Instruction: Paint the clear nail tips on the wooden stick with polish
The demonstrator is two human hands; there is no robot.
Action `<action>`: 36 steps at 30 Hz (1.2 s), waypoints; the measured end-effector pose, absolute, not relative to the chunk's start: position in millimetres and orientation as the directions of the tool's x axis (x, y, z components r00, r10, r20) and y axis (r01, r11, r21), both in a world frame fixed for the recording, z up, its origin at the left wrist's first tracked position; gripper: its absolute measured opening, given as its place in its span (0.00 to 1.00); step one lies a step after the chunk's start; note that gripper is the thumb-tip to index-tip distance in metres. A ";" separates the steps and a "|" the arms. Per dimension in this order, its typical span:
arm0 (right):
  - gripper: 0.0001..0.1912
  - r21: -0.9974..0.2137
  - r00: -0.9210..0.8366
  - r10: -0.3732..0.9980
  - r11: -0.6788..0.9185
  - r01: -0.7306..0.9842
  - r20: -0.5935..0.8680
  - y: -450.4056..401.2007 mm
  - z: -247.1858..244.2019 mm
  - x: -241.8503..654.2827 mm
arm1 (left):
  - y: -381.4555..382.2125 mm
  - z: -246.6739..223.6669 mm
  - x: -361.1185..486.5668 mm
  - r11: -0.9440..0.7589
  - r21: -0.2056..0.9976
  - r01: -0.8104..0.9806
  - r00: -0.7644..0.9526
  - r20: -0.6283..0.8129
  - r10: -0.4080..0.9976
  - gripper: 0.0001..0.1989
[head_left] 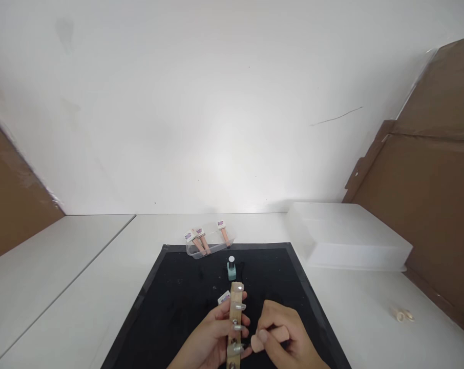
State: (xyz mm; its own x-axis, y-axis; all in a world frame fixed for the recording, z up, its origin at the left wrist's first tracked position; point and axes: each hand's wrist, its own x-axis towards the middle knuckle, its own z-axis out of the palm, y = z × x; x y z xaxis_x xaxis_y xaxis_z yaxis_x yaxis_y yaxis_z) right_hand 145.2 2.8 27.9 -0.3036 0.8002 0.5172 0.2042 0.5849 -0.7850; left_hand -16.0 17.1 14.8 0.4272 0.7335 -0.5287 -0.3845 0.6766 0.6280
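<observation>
My left hand (215, 335) is wrapped round a narrow wooden strip (234, 315), held lengthwise away from me. Several clear, glossy nail tips (238, 306) stick out from the strip in a row. Just to the right, my right hand (288, 335) pinches a peach-coloured nail polish cap (270, 338), its narrow end pointing at the lower nail tips. Any brush on it is too small to make out. A small white labelled bottle (224, 296) shows partly behind my left fingers. Past the strip's far end stands a mint-green polish bottle (231, 269) with a pale cap.
A black mat (170, 302) lies on the white table (86, 292). At its far edge, a clear tray (196, 254) holds 3 peach-capped bottles (202, 241). A white plastic box (351, 236) stands back right, with small beige rings (403, 314) nearer. Brown cardboard walls flank the table.
</observation>
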 end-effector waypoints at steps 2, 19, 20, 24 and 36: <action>0.10 -0.777 -0.303 0.788 0.601 0.189 0.536 2.5 29.3 144.5 | 17.3 14.8 -16.4 0.684 0.626 -0.376 0.435 -0.532 0.726 0.28; 0.12 -0.860 -0.265 0.835 0.509 0.042 0.482 4.4 26.9 149.2 | 17.9 14.6 -16.3 0.674 0.641 -0.366 0.428 -0.528 0.734 0.26; 0.12 -0.874 -0.266 0.846 0.485 0.020 0.463 4.7 25.2 149.8 | 18.6 15.1 -16.5 0.675 0.641 -0.365 0.425 -0.530 0.734 0.26; 0.13 -0.899 -0.255 0.867 0.438 -0.023 0.429 5.9 18.7 151.2 | 19.1 19.2 -16.6 0.675 0.639 -0.368 0.418 -0.535 0.734 0.27; 0.12 -0.883 -0.280 0.866 0.458 0.107 0.415 7.3 31.2 146.0 | 13.9 29.2 -10.4 0.680 0.653 -0.333 0.373 -0.571 0.731 0.26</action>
